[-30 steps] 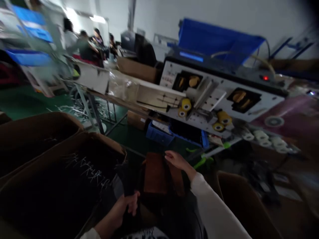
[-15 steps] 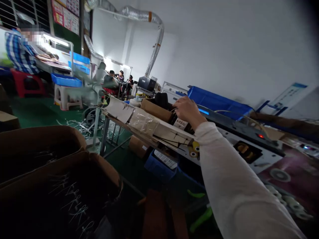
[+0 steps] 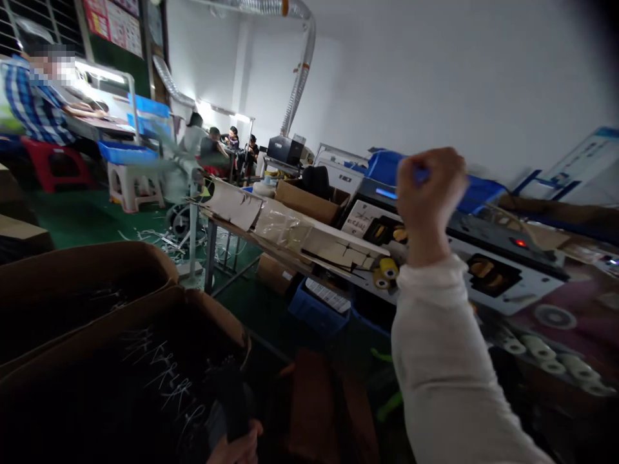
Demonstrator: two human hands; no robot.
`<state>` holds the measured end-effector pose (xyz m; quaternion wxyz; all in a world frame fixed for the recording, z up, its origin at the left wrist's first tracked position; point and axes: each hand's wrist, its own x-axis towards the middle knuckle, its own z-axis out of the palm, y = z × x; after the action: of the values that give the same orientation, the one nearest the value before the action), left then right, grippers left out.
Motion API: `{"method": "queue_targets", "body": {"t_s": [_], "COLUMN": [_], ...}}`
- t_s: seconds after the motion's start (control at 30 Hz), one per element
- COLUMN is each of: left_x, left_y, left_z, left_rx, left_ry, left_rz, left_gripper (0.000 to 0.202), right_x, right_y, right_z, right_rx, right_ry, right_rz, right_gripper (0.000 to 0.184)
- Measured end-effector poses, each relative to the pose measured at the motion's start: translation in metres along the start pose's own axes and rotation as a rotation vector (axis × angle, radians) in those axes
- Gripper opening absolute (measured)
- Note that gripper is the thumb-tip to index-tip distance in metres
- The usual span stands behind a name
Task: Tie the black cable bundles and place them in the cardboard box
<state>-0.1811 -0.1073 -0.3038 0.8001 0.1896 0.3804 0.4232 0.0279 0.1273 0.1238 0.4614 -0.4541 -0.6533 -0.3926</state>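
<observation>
Presently the right hand (image 3: 430, 193) stands raised in a closed fist, in view against a white-panelled machine (image 3: 503, 283) and a blue cover (image 3: 478, 193) – whether anything sits inside the fist cannot be told. The left hand (image 3: 236, 450) shows only at the bottom edge, cut off by the frame, so its state cannot be told. It lies just beside a dark object (image 3: 232, 399), too dim to identify, at the corner of a cardboard box (image 3: 203, 316) holding thin white strands (image 3: 159, 367). Yellow rollers (image 3: 387, 270) sit at the machine's front, a blue crate (image 3: 316, 309) stands beneath a long table (image 3: 209, 264), and co-workers (image 3: 213, 145) sit towards the far wall.
</observation>
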Motion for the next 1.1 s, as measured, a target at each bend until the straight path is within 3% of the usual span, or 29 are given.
{"method": "queue_targets", "body": {"t_s": [0.07, 0.1, 0.13, 0.17, 0.27, 0.37, 0.47, 0.6, 0.7, 0.77, 0.83, 0.97, 1.03, 1.1], "left_x": [-0.004, -0.005, -0.007, -0.008, -0.012, -0.011, -0.002, 0.018, 0.031, 0.036, 0.040, 0.048, 0.054, 0.059], "left_y": [-0.009, -0.012, -0.013, -0.014, -0.012, -0.011, -0.016, -0.031, -0.045, -0.052, -0.057, -0.066, -0.074, -0.083], "left_z": [0.011, 0.015, 0.019, 0.023, 0.031, 0.043, 0.062, 0.085, 0.097, 0.103, 0.109, 0.115, 0.116, 0.116], "left_rx": [-0.029, -0.035, -0.032, -0.024, 0.023, 0.108, 0.211, 0.302, 0.338, 0.374, 0.427, 0.465, 0.504, 0.544], "left_ry": [0.033, 0.041, 0.042, 0.039, 0.035, 0.027, -0.027, -0.111, -0.177, -0.223, -0.249, -0.209, -0.168, -0.132], "left_rz": [0.058, 0.078, 0.083, 0.084, 0.076, 0.065, 0.026, -0.083, -0.148, -0.163, -0.169, -0.222, -0.236, -0.214], "left_gripper": [0.034, 0.035, 0.035, 0.036, 0.038, 0.041, 0.056, 0.071, 0.064, 0.049, 0.036, 0.036, 0.032, 0.029], "right_x": [-0.058, -0.097, -0.141, -0.188, -0.324, -0.409, -0.436, -0.436, -0.436, -0.436, -0.432, -0.416, -0.405, -0.395], "right_y": [-0.004, -0.009, -0.015, -0.023, -0.052, -0.076, -0.078, -0.047, -0.020, -0.006, 0.006, 0.026, 0.024, 0.009], "right_z": [-0.032, -0.041, -0.045, -0.046, -0.045, -0.061, -0.090, -0.117, -0.129, -0.137, -0.147, -0.163, -0.164, -0.159], "right_rx": [0.104, 0.150, 0.195, 0.238, 0.180, 0.258, 0.407, 0.642, 0.749, 0.847, 0.997, 1.288, 1.401, 1.412], "right_ry": [0.104, 0.057, -0.103, -0.398, -1.481, -1.770, -1.794, -1.612, -1.528, -1.464, -1.329, -1.014, -1.031, -1.130], "right_rz": [0.092, 0.141, 0.171, 0.167, 0.100, 0.076, 0.137, 0.401, 0.559, 0.651, 0.750, 0.962, 0.979, 0.869], "right_gripper": [0.027, 0.026, 0.024, 0.023, 0.020, 0.013, 0.018, 0.020, 0.019, 0.020, 0.021, 0.026, 0.025, 0.022]}}
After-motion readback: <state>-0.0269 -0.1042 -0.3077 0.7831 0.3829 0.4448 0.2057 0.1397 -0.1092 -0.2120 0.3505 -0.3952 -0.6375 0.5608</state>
